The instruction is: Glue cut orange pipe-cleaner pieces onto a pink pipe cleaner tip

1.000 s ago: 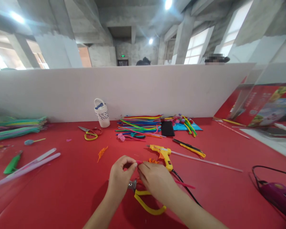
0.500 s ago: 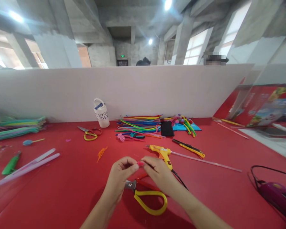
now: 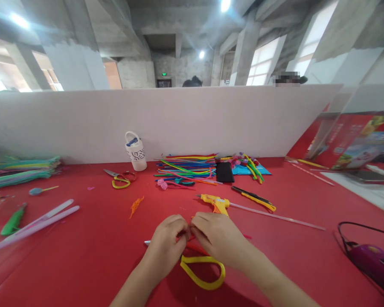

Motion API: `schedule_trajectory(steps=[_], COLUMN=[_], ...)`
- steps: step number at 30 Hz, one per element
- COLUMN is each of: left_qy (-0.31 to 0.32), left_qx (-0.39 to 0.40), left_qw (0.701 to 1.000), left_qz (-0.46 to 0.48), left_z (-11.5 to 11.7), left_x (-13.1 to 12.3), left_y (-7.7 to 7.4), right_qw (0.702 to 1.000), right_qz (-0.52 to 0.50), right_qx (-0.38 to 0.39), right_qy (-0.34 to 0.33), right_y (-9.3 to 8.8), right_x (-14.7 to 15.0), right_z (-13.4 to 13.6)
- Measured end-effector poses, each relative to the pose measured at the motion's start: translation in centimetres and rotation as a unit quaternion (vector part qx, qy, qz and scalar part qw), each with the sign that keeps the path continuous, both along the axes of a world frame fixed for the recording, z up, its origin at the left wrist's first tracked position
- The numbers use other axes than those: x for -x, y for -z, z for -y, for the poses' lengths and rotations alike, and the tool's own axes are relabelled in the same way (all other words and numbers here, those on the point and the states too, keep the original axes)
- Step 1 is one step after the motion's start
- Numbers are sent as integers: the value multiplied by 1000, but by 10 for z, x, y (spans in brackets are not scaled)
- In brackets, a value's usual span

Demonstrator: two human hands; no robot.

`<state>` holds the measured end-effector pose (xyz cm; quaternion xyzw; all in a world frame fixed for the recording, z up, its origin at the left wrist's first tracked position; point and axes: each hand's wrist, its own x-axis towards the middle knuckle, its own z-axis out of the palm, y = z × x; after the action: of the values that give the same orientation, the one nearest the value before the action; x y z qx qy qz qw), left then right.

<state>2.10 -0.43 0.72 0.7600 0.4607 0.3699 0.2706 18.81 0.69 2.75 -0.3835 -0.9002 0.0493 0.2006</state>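
My left hand (image 3: pixel 169 236) and my right hand (image 3: pixel 216 232) meet at the fingertips above the table, both closed in a pinch. Whatever lies between them is hidden by the fingers. A thin red strip end (image 3: pixel 248 236) shows beyond the right hand; I cannot tell whether it is held. Under the hands lie large scissors with yellow and red handles (image 3: pixel 205 285), their blades mostly covered by my left hand. A yellow hot glue gun (image 3: pixel 216 201) rests just past the right hand, a clear glue stick (image 3: pixel 278 216) extending from its back.
Bundled pipe cleaners (image 3: pixel 185 168) lie by the white partition (image 3: pixel 192 123), beside a black phone (image 3: pixel 224 172). A white cup (image 3: pixel 137 155) and smaller scissors (image 3: pixel 120 179) are left of them. A box cutter (image 3: pixel 252 198) and purple tool (image 3: pixel 371 266) lie right. An orange twisted scrap (image 3: pixel 136 207) sits ahead.
Both hands have turned with their backs upward, and the small pink-red piece between the fingertips is now hidden. The red strip end has come into sight at the right hand.
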Motion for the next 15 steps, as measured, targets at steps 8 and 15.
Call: schedule_trajectory(steps=[8,15], left_qy=[-89,-168], left_qx=[117,0], left_qw=[955,976], left_qz=[259,139], left_z=[-4,-3], left_x=[-2,-4], left_y=[1,7], right_qw=[986,992], right_qz=[-120,0], right_qx=[108,78], right_qy=[53,102], right_y=[9,16], right_x=[14,28], right_z=[-6,9])
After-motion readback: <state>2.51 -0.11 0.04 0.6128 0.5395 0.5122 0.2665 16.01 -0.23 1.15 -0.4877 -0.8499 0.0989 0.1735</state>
